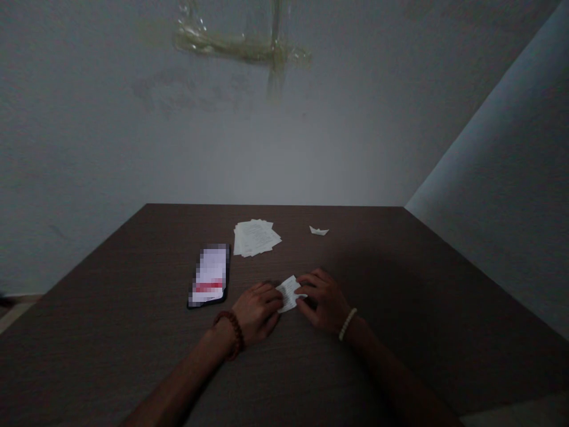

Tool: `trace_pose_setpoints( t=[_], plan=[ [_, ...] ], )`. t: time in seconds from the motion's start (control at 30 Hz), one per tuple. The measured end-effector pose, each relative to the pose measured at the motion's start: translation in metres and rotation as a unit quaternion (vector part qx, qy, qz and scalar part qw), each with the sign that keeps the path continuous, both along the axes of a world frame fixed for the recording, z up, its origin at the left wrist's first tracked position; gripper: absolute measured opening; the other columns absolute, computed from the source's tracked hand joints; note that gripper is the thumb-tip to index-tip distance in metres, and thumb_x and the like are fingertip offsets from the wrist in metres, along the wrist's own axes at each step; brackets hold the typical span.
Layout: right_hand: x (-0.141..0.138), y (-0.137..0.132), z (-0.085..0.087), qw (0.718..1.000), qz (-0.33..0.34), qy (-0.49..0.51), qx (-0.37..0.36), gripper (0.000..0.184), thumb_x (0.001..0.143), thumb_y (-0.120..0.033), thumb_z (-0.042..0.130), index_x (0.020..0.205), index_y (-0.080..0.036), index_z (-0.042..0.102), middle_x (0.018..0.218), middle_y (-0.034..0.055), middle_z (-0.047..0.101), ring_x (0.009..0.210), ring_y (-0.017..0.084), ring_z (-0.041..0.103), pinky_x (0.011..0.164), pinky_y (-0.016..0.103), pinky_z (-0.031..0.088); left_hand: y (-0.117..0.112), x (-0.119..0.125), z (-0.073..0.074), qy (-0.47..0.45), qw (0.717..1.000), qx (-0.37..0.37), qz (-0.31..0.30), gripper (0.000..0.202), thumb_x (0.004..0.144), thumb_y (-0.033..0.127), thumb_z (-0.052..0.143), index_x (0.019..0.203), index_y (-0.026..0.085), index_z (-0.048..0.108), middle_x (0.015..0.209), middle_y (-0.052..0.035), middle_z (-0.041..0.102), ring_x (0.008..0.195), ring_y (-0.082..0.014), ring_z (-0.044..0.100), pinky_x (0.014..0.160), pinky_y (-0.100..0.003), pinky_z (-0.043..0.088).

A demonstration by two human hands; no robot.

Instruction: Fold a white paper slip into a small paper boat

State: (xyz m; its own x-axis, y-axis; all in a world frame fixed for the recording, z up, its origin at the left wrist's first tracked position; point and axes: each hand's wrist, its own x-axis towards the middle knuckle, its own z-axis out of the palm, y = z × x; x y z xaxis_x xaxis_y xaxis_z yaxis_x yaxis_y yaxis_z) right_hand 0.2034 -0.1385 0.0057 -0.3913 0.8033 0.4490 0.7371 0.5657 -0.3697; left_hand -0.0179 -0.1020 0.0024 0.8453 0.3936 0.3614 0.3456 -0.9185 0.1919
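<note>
A small printed sheet of paper [288, 293] lies on the brown table between my hands. My left hand [256, 309], with a reddish-brown bead bracelet at the wrist, grips its left edge with curled fingers. On the opposite side, my right hand [325, 301], wearing a pale bead bracelet, has its bent fingers and thumb closed on the right part of the paper. Both hands partly cover the sheet's edges. Beyond them stands a little folded paper boat [319, 230], apart from either hand.
A pile of printed paper sheets [255, 237] rests behind my left hand. To the left lies a phone [208, 276] with a lit, blurred screen. The table [133, 332] meets a grey wall [284, 154] at the back, marked by strips of tape [226, 47].
</note>
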Motion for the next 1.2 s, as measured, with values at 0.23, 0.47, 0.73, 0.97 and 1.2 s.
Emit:
trace_pose_setpoints(
  t=[0.23,0.47,0.73,0.97,1.2],
  plan=[
    [-0.0029,0.0027,-0.0077,0.999,-0.021,0.022,-0.038,0.026,0.072,-0.019,0.067,0.098,-0.021,0.065,0.110,0.0063,0.060,0.102,0.023,0.050,0.090,0.039,0.041,-0.0008,0.0003,0.0003,0.001,1.000,-0.023,0.009,0.013,0.080,0.016,0.051,0.084,0.017,0.064,0.095,-0.0072,0.063,0.088,-0.0226,0.055,0.079,-0.038,0.046],
    [-0.0028,0.0029,-0.0071,0.999,-0.014,0.009,-0.047,0.034,0.072,-0.020,0.067,0.106,-0.022,0.064,0.116,0.0070,0.057,0.106,0.024,0.048,0.091,0.040,0.039,0.0003,-0.0006,-0.0016,-0.010,0.999,-0.032,0.008,0.015,0.081,0.015,0.050,0.086,0.017,0.064,0.098,-0.0072,0.065,0.094,-0.0224,0.056,0.083,-0.037,0.045],
    [-0.0043,0.0025,-0.0079,0.999,-0.028,0.001,-0.041,0.033,0.071,-0.019,0.067,0.104,-0.022,0.064,0.113,0.0075,0.058,0.104,0.025,0.049,0.090,0.041,0.039,-0.0002,0.0004,-0.0007,-0.013,0.999,-0.031,0.011,0.015,0.080,0.014,0.050,0.085,0.016,0.064,0.096,-0.0076,0.065,0.093,-0.0228,0.057,0.083,-0.038,0.045],
    [-0.0060,0.0019,-0.0062,0.999,-0.033,-0.004,-0.039,0.037,0.071,-0.021,0.068,0.107,-0.021,0.062,0.109,0.0085,0.057,0.101,0.025,0.049,0.088,0.041,0.040,0.0004,-0.0008,-0.0030,-0.021,0.999,-0.028,0.014,0.019,0.079,0.013,0.049,0.091,0.017,0.064,0.101,-0.0076,0.065,0.098,-0.0235,0.056,0.088,-0.041,0.044],
    [-0.0035,0.0037,-0.0036,0.994,-0.091,0.060,-0.027,0.033,0.077,-0.021,0.064,0.109,-0.017,0.057,0.102,0.0091,0.059,0.096,0.024,0.051,0.088,0.041,0.042,-0.0002,-0.0004,-0.0009,-0.007,1.000,-0.010,0.015,0.018,0.082,0.014,0.048,0.090,0.017,0.064,0.100,-0.0073,0.064,0.096,-0.0233,0.056,0.085,-0.040,0.045]
  ],
)
